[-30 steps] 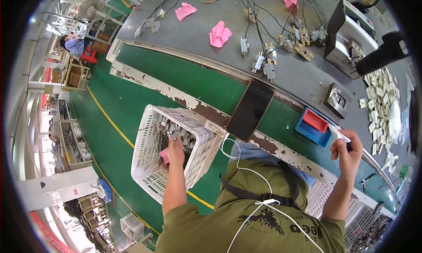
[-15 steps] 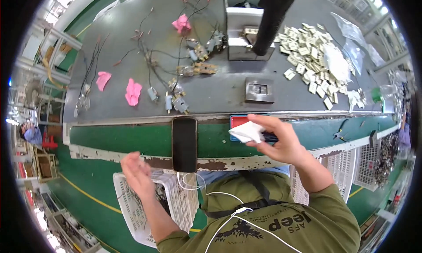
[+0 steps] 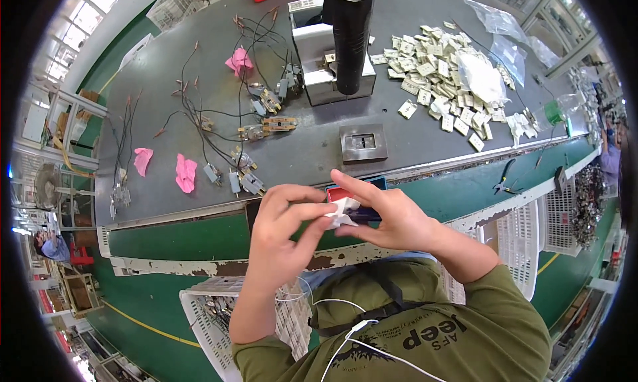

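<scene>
Over the bench's front edge, my two hands meet at a crumpled white piece of paper or cloth (image 3: 341,212). My left hand (image 3: 282,232) is closed, its thumb and fingertips pinching the left side of the white piece. From the other side my right hand (image 3: 399,219) grips the same piece between fingers and thumb. Something dark blue (image 3: 367,214) shows under its fingers; what it is stays mostly hidden. Just behind the hands lies a small red and blue tray (image 3: 335,193), partly covered by them. The phone (image 3: 252,211) is almost wholly behind my left hand.
A metal fixture block (image 3: 363,143) sits beyond the hands, with a black-columned machine (image 3: 349,43) behind it. Cream plastic parts (image 3: 438,70) are heaped right. Wired metal parts (image 3: 252,133) and pink scraps (image 3: 186,174) lie left. Pliers (image 3: 508,179) rest at the right front.
My left hand has come up and right from beside the bench and taken hold of the white piece. My right hand has shifted slightly left and down. The whole view has turned somewhat.
</scene>
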`<state>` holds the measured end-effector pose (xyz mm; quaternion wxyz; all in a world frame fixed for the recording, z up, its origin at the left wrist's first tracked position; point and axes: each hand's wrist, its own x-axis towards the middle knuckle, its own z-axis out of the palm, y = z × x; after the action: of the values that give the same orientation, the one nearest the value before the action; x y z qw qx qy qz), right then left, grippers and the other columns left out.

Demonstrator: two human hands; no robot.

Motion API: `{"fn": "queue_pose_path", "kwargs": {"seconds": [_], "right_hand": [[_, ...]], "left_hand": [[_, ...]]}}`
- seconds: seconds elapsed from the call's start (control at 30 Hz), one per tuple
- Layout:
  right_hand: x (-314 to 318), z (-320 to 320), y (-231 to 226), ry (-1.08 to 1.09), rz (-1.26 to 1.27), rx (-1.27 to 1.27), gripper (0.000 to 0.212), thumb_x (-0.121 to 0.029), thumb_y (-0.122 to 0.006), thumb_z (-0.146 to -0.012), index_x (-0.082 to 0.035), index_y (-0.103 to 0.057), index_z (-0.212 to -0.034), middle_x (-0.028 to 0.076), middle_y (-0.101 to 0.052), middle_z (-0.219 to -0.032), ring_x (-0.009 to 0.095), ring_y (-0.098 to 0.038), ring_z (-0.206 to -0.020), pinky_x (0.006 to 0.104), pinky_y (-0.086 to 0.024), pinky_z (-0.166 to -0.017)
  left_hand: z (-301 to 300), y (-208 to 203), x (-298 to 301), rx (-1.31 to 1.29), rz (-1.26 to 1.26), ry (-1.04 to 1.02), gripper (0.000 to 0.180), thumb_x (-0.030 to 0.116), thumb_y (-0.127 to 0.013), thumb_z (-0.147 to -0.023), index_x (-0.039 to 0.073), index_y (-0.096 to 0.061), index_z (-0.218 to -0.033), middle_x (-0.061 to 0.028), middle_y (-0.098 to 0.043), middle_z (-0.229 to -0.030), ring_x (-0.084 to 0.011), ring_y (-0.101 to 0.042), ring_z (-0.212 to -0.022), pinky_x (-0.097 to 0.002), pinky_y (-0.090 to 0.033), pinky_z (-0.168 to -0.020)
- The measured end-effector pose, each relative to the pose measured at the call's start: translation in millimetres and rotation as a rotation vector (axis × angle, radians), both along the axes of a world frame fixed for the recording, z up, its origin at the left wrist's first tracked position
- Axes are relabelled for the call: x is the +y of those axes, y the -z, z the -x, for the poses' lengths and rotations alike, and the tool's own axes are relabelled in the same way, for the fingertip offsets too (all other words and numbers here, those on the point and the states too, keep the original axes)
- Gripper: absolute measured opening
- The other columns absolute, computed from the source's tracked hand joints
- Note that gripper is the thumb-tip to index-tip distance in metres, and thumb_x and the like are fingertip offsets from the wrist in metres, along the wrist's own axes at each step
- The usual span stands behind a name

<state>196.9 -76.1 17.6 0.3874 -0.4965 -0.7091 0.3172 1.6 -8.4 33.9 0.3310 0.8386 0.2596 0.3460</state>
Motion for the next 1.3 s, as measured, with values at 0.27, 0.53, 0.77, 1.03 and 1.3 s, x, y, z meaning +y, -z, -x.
{"fn": "queue_pose_path", "kwargs": {"seconds": [0.27, 0.53, 0.77, 1.03, 1.3], "right_hand": [[-7.3, -31.0, 21.3, -0.032, 0.369, 0.480, 0.041, -0.008, -0.066, -0.084, -0.002, -0.055, -0.123, 0.007, -0.065, -0.075, 0.011, -0.062, -0.069, 0.0245, -0.050, -0.064], [8.7, 1.5, -4.0, -0.099, 0.282, 0.711, 0.022, -0.016, -0.054, -0.092, -0.007, -0.040, -0.107, 0.008, -0.057, -0.097, 0.008, -0.051, -0.068, 0.0215, -0.040, -0.058], [12.1, 30.4, -12.9, 0.044, 0.226, 0.489, 0.033, -0.016, -0.076, -0.078, -0.006, -0.052, -0.099, -0.004, -0.054, -0.085, 0.001, -0.038, -0.064, 0.0182, -0.031, -0.054], [14.1, 10.4, -19.9, 0.008, 0.356, 0.593, 0.016, -0.017, -0.064, -0.088, -0.001, -0.060, -0.090, -0.005, -0.053, -0.072, 0.001, -0.041, -0.062, 0.0184, -0.033, -0.054], [12.9, 7.4, -23.1, -0.045, 0.344, 0.658, 0.014, -0.016, -0.061, -0.089, -0.002, -0.059, -0.091, -0.004, -0.055, -0.072, 0.000, -0.041, -0.055, 0.0175, -0.029, -0.048]], "left_hand": [[12.1, -4.6, 4.0, -0.336, 0.377, -0.129, 0.008, 0.005, -0.063, -0.086, 0.000, -0.062, -0.093, -0.0081, -0.064, -0.086, -0.0119, -0.057, -0.074, -0.0232, -0.045, -0.068], [9.2, -11.3, 1.6, -0.229, 0.346, -0.214, 0.009, 0.005, -0.064, -0.085, 0.000, -0.064, -0.093, -0.0074, -0.065, -0.085, -0.0120, -0.059, -0.073, -0.0231, -0.046, -0.065], [-0.9, -16.4, -1.2, -0.160, 0.141, -0.227, 0.012, 0.003, -0.068, -0.080, 0.001, -0.066, -0.092, -0.0095, -0.065, -0.083, -0.0167, -0.061, -0.070, -0.0248, -0.048, -0.064], [7.4, -15.0, 3.8, -0.139, 0.224, -0.072, 0.014, -0.002, -0.052, -0.090, -0.003, -0.061, -0.102, -0.0051, -0.059, -0.092, -0.0084, -0.055, -0.078, -0.0188, -0.043, -0.066], [2.4, -20.2, 4.1, -0.135, 0.486, -0.049, 0.013, 0.003, -0.057, -0.081, -0.001, -0.061, -0.092, -0.0102, -0.063, -0.087, -0.0212, -0.060, -0.079, -0.0305, -0.047, -0.074]]}}
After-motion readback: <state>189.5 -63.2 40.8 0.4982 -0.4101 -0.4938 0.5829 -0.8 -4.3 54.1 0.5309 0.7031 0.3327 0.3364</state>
